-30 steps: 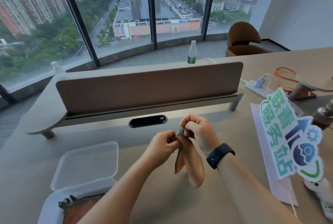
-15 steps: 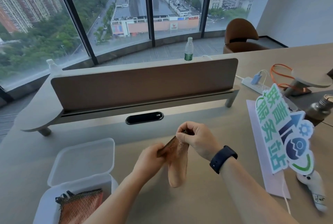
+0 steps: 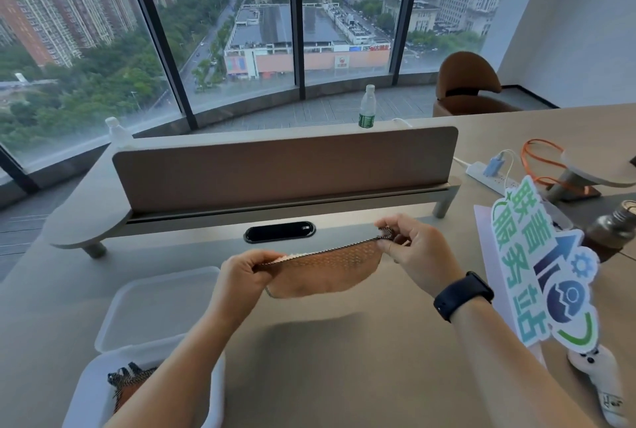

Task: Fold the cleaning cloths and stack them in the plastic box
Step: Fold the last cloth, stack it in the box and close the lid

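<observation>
An orange-brown cleaning cloth (image 3: 320, 271) with a dark stitched edge hangs stretched in the air above the table. My left hand (image 3: 241, 281) pinches its left corner and my right hand (image 3: 416, 255) pinches its right corner. The cloth sags in a curve between them. At the lower left stands the clear plastic box (image 3: 213, 389) with its lid (image 3: 155, 307) hinged open behind it. Another cloth (image 3: 129, 384) of the same kind lies inside the box, partly hidden by my left forearm.
A brown desk divider (image 3: 282, 166) runs across the table behind my hands, with a black cable port (image 3: 279, 232) below it. A colourful sign (image 3: 550, 266) and white device (image 3: 599, 383) stand at the right. A power strip (image 3: 488, 178), orange cable and bottles lie farther back.
My hands have moved apart, pulling the cloth from a bunched, hanging fold into a wide stretched span. The view has tilted slightly.
</observation>
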### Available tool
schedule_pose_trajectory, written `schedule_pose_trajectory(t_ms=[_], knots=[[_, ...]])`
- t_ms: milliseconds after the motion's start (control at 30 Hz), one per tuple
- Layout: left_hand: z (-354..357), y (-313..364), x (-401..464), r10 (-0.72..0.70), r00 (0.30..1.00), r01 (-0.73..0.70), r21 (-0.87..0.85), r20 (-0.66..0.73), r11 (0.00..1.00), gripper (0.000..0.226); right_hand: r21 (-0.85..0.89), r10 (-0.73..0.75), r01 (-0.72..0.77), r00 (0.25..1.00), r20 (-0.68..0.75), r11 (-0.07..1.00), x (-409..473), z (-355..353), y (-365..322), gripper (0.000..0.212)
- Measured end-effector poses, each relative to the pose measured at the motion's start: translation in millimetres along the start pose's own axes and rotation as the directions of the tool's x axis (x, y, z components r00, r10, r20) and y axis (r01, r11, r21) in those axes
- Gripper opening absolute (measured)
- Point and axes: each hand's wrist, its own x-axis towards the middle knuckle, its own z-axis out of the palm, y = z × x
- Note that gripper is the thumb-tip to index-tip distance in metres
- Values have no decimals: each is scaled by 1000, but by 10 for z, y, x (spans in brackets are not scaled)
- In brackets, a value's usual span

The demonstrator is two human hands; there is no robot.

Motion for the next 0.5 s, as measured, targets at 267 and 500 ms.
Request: schedule_pose_trajectory(t_ms=[267, 500], knots=[[181, -484, -515, -183, 913, 104, 225, 364, 969, 8, -55, 238, -232, 944, 229, 971, -633, 196, 541, 20], [503, -1044, -988, -412, 731, 99, 513, 544, 853, 26, -290, 499, -406, 703, 506, 867, -1161, 614, 1115, 18]])
